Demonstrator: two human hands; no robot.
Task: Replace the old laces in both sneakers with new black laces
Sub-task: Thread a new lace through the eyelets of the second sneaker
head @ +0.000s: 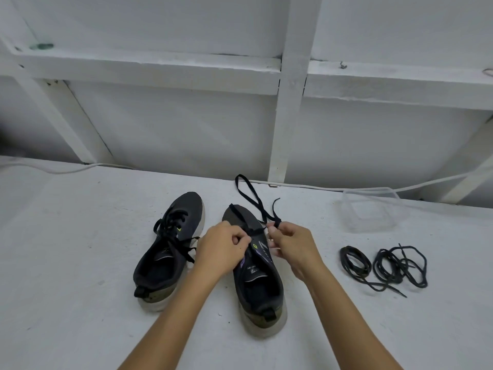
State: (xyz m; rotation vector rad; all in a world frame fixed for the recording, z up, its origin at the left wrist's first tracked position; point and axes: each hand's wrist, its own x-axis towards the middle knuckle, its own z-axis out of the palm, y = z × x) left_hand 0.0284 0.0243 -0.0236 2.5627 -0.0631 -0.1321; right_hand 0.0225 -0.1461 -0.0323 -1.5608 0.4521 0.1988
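Two dark sneakers stand on the white table, toes pointing away from me. The left sneaker (165, 252) is laced, its flat black lace hanging loose. My left hand (222, 247) rests on the right sneaker (257, 279) near the eyelets, fingers curled on the lace there. My right hand (292, 243) pinches the flat old lace (250, 194), which loops up over the toe and onto the table behind. Two bundles of thin new black laces (384, 265) lie to the right of the shoes.
A clear plastic container (373, 213) stands at the back right of the table (66, 236). A white cable (400, 186) runs along the table's far edge under the white wooden wall frame.
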